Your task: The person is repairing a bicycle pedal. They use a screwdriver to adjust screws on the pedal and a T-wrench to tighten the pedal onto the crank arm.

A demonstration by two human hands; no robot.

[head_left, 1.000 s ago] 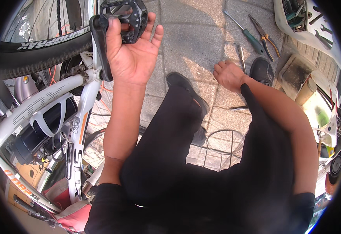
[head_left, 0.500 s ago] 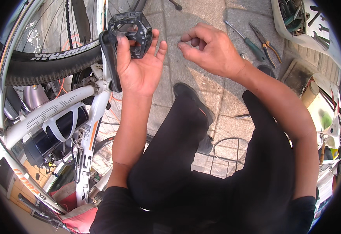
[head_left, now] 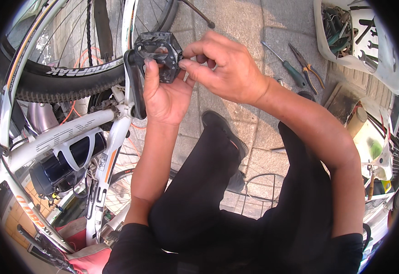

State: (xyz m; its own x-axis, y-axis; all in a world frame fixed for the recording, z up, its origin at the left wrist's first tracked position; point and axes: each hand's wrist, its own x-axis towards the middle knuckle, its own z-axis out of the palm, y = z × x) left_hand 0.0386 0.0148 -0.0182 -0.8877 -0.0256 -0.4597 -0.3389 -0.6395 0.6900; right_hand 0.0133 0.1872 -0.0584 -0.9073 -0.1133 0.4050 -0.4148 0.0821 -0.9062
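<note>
Access to the pedal (head_left: pixel 162 58) is blocked on the left by the crank (head_left: pixel 136 91), the tyre (head_left: pixel 67 89) and the white frame (head_left: pixel 110 153). From below it is barred by the left hand (head_left: pixel 168 101), and its right edge is hemmed in by the right hand (head_left: pixel 231 68). Free room is left over the paving (head_left: pixel 240 16), narrowed by a black rod (head_left: pixel 198 13). Between the forearms, the gap is partly filled by a shoe (head_left: pixel 222 130). Farther right, the ground is obstructed by a screwdriver (head_left: pixel 292 73) and pliers (head_left: pixel 308 67).
</note>
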